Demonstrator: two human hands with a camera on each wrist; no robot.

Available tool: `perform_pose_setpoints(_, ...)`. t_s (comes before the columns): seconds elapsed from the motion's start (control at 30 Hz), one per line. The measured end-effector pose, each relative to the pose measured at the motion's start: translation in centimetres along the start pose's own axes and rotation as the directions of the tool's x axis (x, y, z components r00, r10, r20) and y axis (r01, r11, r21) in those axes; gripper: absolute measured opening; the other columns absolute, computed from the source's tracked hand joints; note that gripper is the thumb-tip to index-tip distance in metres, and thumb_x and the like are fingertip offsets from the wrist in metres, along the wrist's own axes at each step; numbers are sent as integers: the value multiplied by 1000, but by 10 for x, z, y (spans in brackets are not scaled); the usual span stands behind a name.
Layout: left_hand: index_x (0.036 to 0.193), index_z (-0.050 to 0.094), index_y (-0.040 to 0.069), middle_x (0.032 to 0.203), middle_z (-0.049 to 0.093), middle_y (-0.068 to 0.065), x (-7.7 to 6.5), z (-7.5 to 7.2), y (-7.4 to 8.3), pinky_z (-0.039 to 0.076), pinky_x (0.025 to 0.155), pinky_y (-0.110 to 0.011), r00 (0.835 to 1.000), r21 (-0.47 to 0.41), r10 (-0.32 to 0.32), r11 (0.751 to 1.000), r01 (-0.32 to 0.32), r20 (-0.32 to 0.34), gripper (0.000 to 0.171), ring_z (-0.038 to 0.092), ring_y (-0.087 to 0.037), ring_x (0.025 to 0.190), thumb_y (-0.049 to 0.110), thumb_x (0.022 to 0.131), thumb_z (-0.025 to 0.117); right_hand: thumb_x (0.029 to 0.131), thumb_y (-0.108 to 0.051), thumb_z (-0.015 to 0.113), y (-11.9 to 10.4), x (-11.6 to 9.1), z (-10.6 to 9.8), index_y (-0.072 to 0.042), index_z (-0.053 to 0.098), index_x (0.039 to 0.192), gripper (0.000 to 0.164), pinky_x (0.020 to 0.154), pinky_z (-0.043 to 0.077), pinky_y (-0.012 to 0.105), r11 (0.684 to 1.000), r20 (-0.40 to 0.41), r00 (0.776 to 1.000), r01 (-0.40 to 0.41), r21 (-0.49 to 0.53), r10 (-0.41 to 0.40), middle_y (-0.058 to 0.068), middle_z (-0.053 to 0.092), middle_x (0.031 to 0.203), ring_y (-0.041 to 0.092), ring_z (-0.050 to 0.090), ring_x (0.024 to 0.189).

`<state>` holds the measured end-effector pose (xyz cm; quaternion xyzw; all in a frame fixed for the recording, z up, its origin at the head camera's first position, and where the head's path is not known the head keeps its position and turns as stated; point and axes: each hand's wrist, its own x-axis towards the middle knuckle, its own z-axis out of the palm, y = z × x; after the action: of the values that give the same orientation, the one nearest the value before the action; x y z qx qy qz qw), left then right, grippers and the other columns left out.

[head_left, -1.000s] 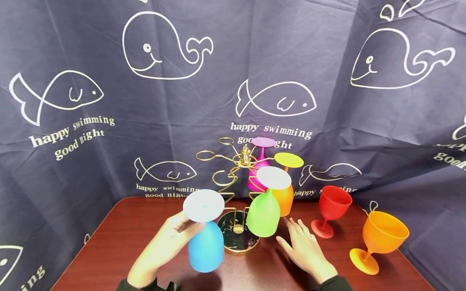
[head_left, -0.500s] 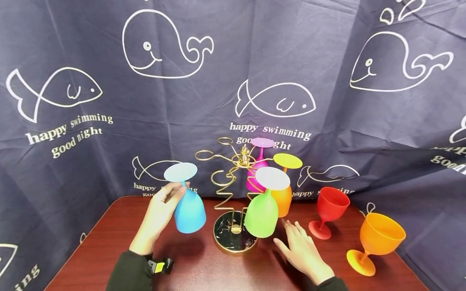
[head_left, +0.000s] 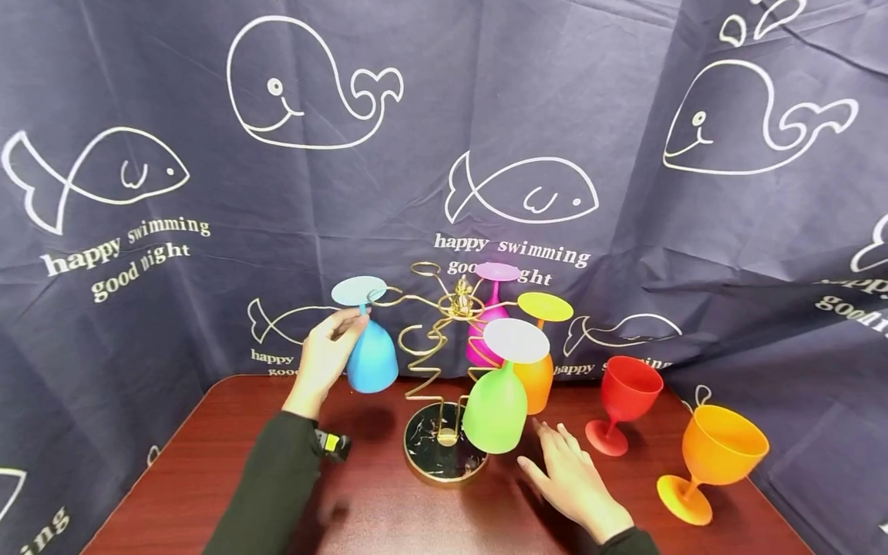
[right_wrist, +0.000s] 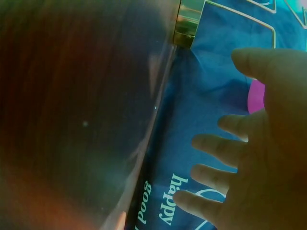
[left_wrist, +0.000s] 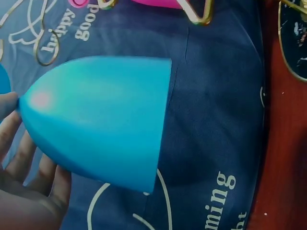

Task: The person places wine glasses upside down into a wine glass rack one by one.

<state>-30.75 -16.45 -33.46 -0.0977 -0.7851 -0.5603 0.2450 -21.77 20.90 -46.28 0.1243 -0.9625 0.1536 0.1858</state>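
Note:
My left hand point(head_left: 327, 356) pinches the stem of a blue goblet point(head_left: 372, 358), held upside down above the table. Its pale blue foot overlaps the left ring of a gold wire rack point(head_left: 462, 306) in the head view. In the left wrist view the goblet's bowl point(left_wrist: 100, 120) points right, with the fingertips at its stem end. My right hand point(head_left: 572, 482) lies with fingers spread on the table, close beside a green goblet point(head_left: 496, 408). That green one, an orange goblet point(head_left: 543, 383) and a magenta goblet point(head_left: 489, 335) hang upside down from the rack.
A red goblet point(head_left: 630, 389) and an orange-yellow goblet point(head_left: 724, 447) stand upright at the right of the brown table point(head_left: 187, 462). The rack's round black base point(head_left: 433, 447) sits mid-table. Behind hangs a dark cloth point(head_left: 388, 208) with whale and fish prints.
The blue goblet in my left hand first rose and went left and away, then moved slightly right and up to the rack's left ring. The right hand stays nearly still.

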Motion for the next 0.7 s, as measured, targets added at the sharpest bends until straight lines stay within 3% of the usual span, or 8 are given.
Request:
perform_pose_setpoints(0.13, 110, 68, 21, 101, 68, 0, 19, 11, -5, 43, 88, -37, 999, 49, 36, 998, -35, -23, 39, 61, -15, 97, 50, 84, 62, 87, -46, 60, 0, 0, 3, -5, 50, 133, 62, 91, 35, 60, 1000, 9, 1000, -8, -1, 8, 14, 51, 130, 38, 37, 126)
perform_pose_setpoints(0.4, 110, 69, 25, 98, 69, 3, 43, 26, -6, 45, 85, -36, 995, 120, 82, 990, -75, -50, 35, 61, -15, 95, 49, 86, 61, 87, -48, 58, 1, 0, 3, -7, 49, 134, 63, 91, 35, 60, 1000, 24, 1000, -16, 5, 16, 12, 51, 131, 37, 35, 127)
perform_pose_setpoints(0.57, 110, 68, 22, 97, 69, 1, 54, 32, -4, 45, 84, -35, 994, 98, 99, 991, -94, -41, 36, 61, -16, 94, 48, 86, 62, 88, -48, 57, 1, 0, 1, -8, 48, 135, 63, 91, 35, 60, 1000, 40, 999, -19, 8, 18, 9, 49, 133, 37, 34, 128)
perform_pose_setpoints(0.7, 109, 68, 24, 98, 69, 5, 60, 37, 2, 43, 88, -36, 994, 135, 109, 985, -104, -29, 34, 61, -16, 100, 48, 85, 62, 87, -46, 60, 2, 0, 0, -7, 48, 134, 62, 92, 35, 59, 1000, 25, 1000, -10, 14, 10, 7, 49, 133, 37, 35, 127)
